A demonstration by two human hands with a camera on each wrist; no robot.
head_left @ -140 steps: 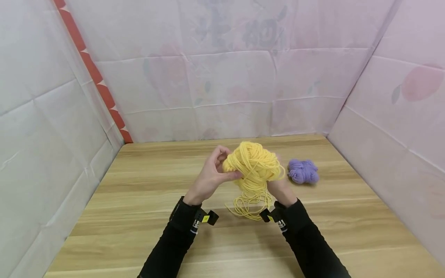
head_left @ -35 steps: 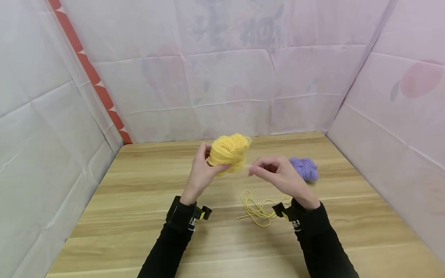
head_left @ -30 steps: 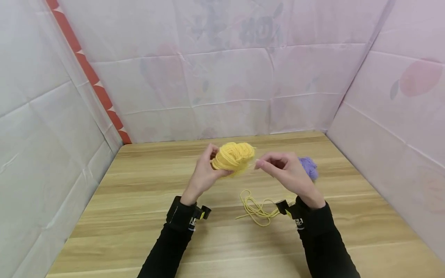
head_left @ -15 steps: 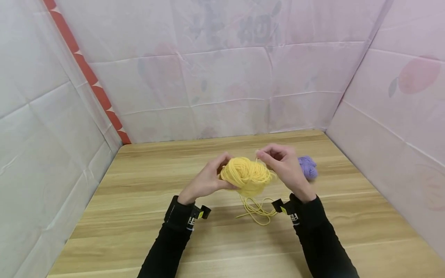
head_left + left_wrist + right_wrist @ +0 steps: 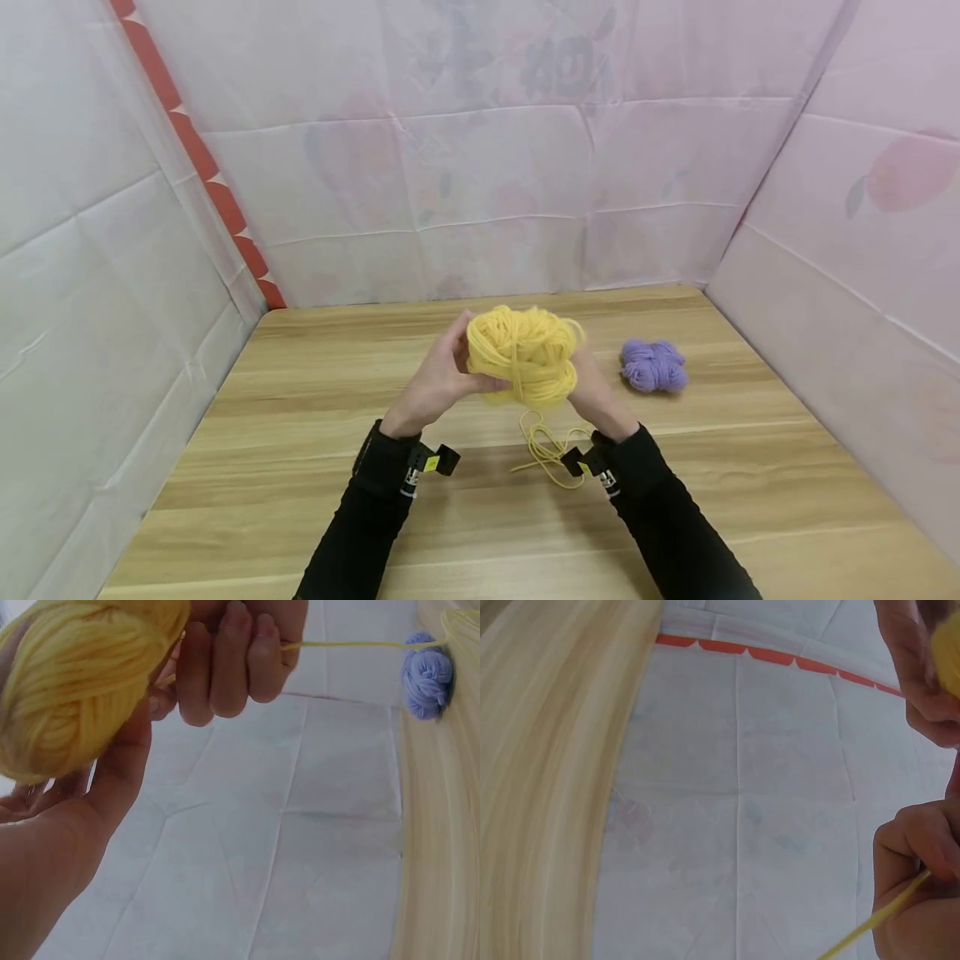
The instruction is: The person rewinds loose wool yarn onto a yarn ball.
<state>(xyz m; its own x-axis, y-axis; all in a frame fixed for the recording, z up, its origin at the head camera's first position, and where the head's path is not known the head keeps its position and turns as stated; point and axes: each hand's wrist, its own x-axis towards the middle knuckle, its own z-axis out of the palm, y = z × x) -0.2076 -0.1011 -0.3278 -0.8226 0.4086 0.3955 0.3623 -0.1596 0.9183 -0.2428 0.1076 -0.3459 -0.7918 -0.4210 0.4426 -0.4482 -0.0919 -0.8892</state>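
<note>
Head view: left hand [image 5: 435, 383] is gripping yellow yarn ball [image 5: 525, 354] between thumb and fingers; right hand [image 5: 597, 396], beside, is clasping its strand [image 5: 352, 644]. Ball probably light, squashy; cupping its middle suits.

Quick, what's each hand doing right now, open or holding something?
Left hand: holding the yellow yarn ball.
Right hand: curled round a yellow strand.
</note>
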